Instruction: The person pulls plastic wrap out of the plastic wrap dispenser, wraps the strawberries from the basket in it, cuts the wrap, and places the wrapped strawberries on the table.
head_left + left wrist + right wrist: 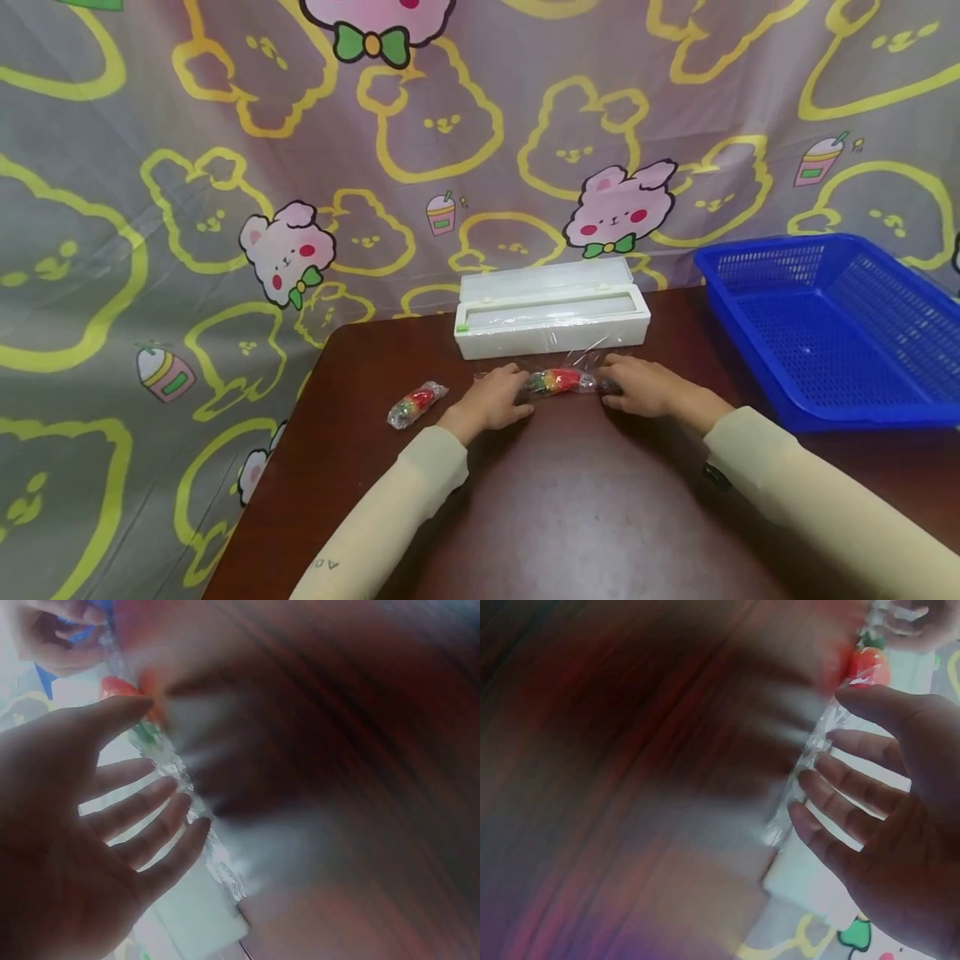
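Observation:
A red, yellow and green piece (561, 381), its kind unclear, lies lengthwise in clear plastic wrap (804, 761) on the table. My left hand (495, 395) is at the left end of this wrapped piece, its fingers spread and fairly straight, fingertips on the film. At the right end my right hand (643, 386) lies likewise, its fingers extended along the film in the right wrist view. Behind them stands a white cling film dispenser (555, 340) with its lid raised. Left of my left hand rests a similar piece (417, 405), wrapped in crinkled film.
A blue perforated basket (806, 412) stands on the right side of the dark brown table (577, 517). A patterned curtain (480, 108) hangs directly behind the table and along its left side.

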`<state>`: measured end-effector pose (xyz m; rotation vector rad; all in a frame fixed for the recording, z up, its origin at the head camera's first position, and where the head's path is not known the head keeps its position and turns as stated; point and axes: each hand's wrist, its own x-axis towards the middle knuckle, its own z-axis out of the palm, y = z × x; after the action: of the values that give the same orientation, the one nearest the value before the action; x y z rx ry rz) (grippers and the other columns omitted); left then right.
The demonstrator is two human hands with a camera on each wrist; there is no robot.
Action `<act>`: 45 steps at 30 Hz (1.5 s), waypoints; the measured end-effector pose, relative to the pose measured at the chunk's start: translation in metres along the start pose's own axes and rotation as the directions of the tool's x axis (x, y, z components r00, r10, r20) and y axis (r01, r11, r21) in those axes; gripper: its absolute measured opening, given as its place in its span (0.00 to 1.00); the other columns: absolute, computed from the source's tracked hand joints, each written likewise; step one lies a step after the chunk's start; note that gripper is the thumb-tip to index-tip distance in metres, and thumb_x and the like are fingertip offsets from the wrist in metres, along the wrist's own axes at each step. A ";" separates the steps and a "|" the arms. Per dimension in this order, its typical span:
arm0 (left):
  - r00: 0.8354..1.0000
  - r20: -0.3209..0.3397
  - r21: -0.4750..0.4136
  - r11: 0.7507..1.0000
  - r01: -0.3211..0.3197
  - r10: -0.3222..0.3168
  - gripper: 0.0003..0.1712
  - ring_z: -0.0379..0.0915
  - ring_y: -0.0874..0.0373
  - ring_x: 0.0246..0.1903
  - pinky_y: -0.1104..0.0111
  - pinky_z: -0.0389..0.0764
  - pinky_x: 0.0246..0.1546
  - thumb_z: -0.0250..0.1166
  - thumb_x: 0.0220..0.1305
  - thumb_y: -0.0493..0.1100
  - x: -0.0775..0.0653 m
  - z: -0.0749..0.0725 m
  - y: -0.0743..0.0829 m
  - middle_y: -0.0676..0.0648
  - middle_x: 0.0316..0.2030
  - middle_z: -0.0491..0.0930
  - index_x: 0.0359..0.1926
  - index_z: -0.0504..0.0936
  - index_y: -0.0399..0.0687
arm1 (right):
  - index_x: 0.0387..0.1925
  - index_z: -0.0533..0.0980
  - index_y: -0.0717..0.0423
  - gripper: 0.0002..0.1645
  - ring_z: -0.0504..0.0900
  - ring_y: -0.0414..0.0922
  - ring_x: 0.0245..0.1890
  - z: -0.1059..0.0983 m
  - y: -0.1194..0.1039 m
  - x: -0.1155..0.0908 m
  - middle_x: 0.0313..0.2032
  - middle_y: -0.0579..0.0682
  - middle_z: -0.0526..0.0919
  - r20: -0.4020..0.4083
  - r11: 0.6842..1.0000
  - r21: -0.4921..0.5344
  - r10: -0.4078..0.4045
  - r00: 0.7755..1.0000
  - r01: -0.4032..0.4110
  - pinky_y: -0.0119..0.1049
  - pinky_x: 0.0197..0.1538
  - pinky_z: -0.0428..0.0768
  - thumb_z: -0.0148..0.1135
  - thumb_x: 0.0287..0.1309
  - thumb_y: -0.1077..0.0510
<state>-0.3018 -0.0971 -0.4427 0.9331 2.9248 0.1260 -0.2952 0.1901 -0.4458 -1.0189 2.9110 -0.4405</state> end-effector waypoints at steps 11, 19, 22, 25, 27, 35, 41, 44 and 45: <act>0.997 -0.055 -0.089 0.994 0.057 -0.062 0.22 0.74 0.52 0.40 0.58 0.78 0.45 0.69 0.67 0.50 -0.022 -0.004 -0.043 0.45 0.40 0.77 0.53 0.83 0.38 | 0.53 0.81 0.59 0.20 0.80 0.52 0.42 -0.009 0.021 0.001 0.45 0.55 0.79 -0.016 0.995 0.097 -0.004 1.000 0.005 0.52 0.44 0.80 0.70 0.60 0.58; 0.990 -0.099 -0.195 0.978 0.077 -0.097 0.22 0.79 0.45 0.46 0.52 0.80 0.49 0.69 0.67 0.47 -0.035 -0.023 -0.067 0.39 0.46 0.80 0.53 0.82 0.34 | 0.53 0.81 0.60 0.20 0.82 0.54 0.44 -0.027 0.018 0.016 0.45 0.56 0.82 -0.006 0.999 0.020 0.046 0.999 -0.046 0.56 0.42 0.82 0.70 0.61 0.57; 0.975 -0.160 -0.228 0.967 0.116 -0.155 0.22 0.79 0.45 0.49 0.51 0.80 0.51 0.70 0.67 0.45 -0.035 -0.037 -0.080 0.37 0.50 0.80 0.55 0.81 0.34 | 0.50 0.82 0.59 0.16 0.83 0.54 0.44 -0.041 0.007 0.032 0.44 0.56 0.85 -0.057 0.999 0.019 0.028 0.998 -0.027 0.55 0.42 0.83 0.69 0.62 0.57; 0.955 -0.207 -0.237 0.958 0.163 -0.213 0.26 0.77 0.46 0.49 0.53 0.79 0.51 0.70 0.67 0.47 -0.031 -0.050 -0.094 0.38 0.54 0.79 0.60 0.79 0.35 | 0.48 0.83 0.60 0.13 0.84 0.50 0.41 -0.053 -0.008 0.055 0.41 0.53 0.86 -0.112 0.999 0.021 -0.027 0.993 0.030 0.52 0.44 0.83 0.69 0.62 0.60; 0.945 -0.223 -0.233 0.954 0.188 -0.240 0.30 0.77 0.46 0.51 0.53 0.80 0.51 0.71 0.67 0.48 -0.026 -0.055 -0.101 0.40 0.57 0.77 0.64 0.77 0.37 | 0.48 0.83 0.62 0.12 0.84 0.48 0.38 -0.059 -0.020 0.071 0.38 0.53 0.86 -0.142 0.996 0.015 -0.083 0.986 0.086 0.50 0.43 0.83 0.67 0.62 0.63; 0.948 -0.221 -0.229 0.957 0.176 -0.228 0.40 0.65 0.46 0.69 0.46 0.73 0.63 0.73 0.64 0.57 0.000 -0.057 -0.123 0.45 0.71 0.69 0.71 0.72 0.48 | 0.47 0.83 0.64 0.12 0.84 0.51 0.40 -0.048 -0.061 0.138 0.41 0.57 0.86 -0.208 0.962 -0.045 -0.272 0.940 0.269 0.48 0.49 0.82 0.63 0.63 0.69; 0.964 -0.246 -0.311 0.950 0.023 -0.104 0.36 0.69 0.49 0.67 0.55 0.69 0.68 0.75 0.62 0.51 0.016 -0.047 -0.136 0.47 0.67 0.75 0.69 0.76 0.50 | 0.50 0.83 0.61 0.14 0.83 0.53 0.44 -0.033 -0.080 0.174 0.42 0.55 0.83 -0.176 0.951 -0.156 -0.294 0.939 0.268 0.50 0.52 0.82 0.66 0.63 0.66; 0.968 -0.223 -0.304 0.951 0.046 -0.118 0.37 0.74 0.51 0.61 0.56 0.73 0.62 0.75 0.62 0.54 0.018 -0.043 -0.138 0.50 0.62 0.79 0.70 0.75 0.56 | 0.49 0.83 0.59 0.13 0.82 0.52 0.44 -0.026 -0.088 0.189 0.42 0.55 0.83 -0.137 0.940 -0.203 -0.303 0.943 0.273 0.49 0.50 0.83 0.66 0.63 0.65; 0.969 -0.215 -0.299 0.953 0.053 -0.122 0.36 0.76 0.52 0.57 0.56 0.75 0.60 0.74 0.62 0.55 0.019 -0.041 -0.139 0.51 0.59 0.80 0.69 0.75 0.57 | 0.49 0.83 0.59 0.13 0.82 0.52 0.44 -0.024 -0.090 0.194 0.42 0.54 0.83 -0.124 0.937 -0.216 -0.306 0.944 0.275 0.49 0.50 0.83 0.65 0.64 0.65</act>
<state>-0.4006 -0.2012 -0.4160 0.7864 3.0279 0.6856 -0.3956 0.0095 -0.3851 -1.5231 2.9939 -0.2525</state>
